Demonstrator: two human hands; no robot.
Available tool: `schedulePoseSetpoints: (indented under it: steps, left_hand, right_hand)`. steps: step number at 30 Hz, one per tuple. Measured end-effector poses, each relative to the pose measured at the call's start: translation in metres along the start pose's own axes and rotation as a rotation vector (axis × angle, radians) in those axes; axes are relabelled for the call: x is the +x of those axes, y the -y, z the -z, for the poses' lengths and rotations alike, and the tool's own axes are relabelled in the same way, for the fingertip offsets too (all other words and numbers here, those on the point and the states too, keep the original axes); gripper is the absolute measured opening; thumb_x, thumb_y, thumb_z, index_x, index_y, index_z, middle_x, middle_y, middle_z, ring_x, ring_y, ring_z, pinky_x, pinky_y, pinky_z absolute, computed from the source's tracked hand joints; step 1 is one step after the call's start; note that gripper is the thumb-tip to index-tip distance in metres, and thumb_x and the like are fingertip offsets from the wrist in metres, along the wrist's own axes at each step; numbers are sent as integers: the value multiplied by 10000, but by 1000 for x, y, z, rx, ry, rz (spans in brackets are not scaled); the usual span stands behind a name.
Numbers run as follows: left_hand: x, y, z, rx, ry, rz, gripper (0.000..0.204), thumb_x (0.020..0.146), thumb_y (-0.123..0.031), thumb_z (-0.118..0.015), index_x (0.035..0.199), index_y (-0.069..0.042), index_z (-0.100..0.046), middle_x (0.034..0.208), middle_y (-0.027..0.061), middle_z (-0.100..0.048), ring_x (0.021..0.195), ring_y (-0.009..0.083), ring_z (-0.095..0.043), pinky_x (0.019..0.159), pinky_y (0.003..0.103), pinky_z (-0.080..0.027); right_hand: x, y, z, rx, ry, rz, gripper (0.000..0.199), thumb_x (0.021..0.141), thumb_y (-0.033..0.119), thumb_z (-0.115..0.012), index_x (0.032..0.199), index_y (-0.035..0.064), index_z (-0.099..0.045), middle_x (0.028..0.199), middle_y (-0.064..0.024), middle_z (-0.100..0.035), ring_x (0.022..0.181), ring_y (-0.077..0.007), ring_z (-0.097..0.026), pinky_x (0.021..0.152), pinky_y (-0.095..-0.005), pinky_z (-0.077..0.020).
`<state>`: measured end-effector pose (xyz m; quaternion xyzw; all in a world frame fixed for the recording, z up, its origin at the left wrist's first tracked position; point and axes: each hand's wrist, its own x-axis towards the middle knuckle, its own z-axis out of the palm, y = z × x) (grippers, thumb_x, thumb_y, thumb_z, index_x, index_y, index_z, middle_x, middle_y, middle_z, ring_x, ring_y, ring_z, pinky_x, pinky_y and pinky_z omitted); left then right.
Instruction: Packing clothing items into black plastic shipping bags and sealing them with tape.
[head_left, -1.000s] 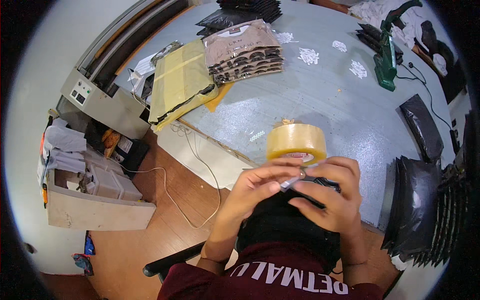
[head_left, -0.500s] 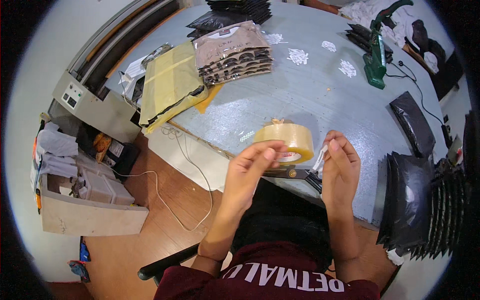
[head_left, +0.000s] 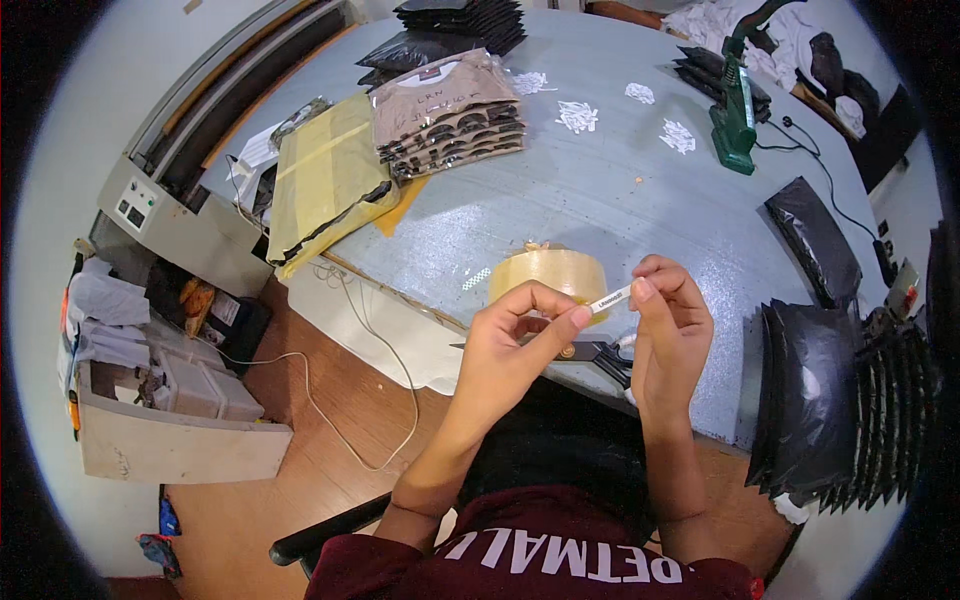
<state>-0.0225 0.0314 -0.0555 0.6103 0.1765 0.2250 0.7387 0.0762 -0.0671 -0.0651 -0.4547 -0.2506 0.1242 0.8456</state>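
Observation:
A small white printed label strip (head_left: pixel 612 300) is stretched between my two hands above the near edge of the table. My left hand (head_left: pixel 518 335) pinches its left end between thumb and forefinger. At the other end, my right hand (head_left: pixel 668 315) pinches it the same way. Behind my fingers stands a large roll of clear yellowish tape (head_left: pixel 545 273), partly hidden by my left hand. Below the strip lie black-handled scissors (head_left: pixel 603 358), partly covered by my hands.
Shirts in clear bags (head_left: pixel 450 110) sit beside a yellow taped parcel (head_left: pixel 325 180). Small heaps of white strips (head_left: pixel 577 117) lie farther back. A green handheld tool (head_left: pixel 735 125) stands far right, with stacked black pouches (head_left: pixel 810 400) nearer. A machine (head_left: pixel 150 205) is at left.
My left hand has moved right and taken hold of the strip's free end. The strip, hanging from my right hand before, is now held nearly level between both hands.

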Motion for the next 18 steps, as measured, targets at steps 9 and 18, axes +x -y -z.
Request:
schedulePoseSetpoints:
  steps: [9, 18]
  left_hand:
    - [1, -4, 3, 174, -28, -219, 92, 750, -72, -632, 730, -19, -560, 732, 16, -583, 660, 67, -514, 633, 207, -411]
    - [-2, -10, 14, 312, -52, -274, 90, 716, 8, -623, 692, -32, -546, 710, 18, -537, 689, 81, -490, 680, 215, -370]
  right_hand:
    - [-11, -12, -3, -16, 58, 77, 81, 859, 89, -500, 874, 14, -472, 864, -28, -500, 774, -66, -446, 727, -199, -366]
    - [-14, 2, -7, -81, 134, -118, 89, 873, 109, -482, 877, 25, -451, 880, -38, -513, 776, -67, -454, 738, -217, -391]
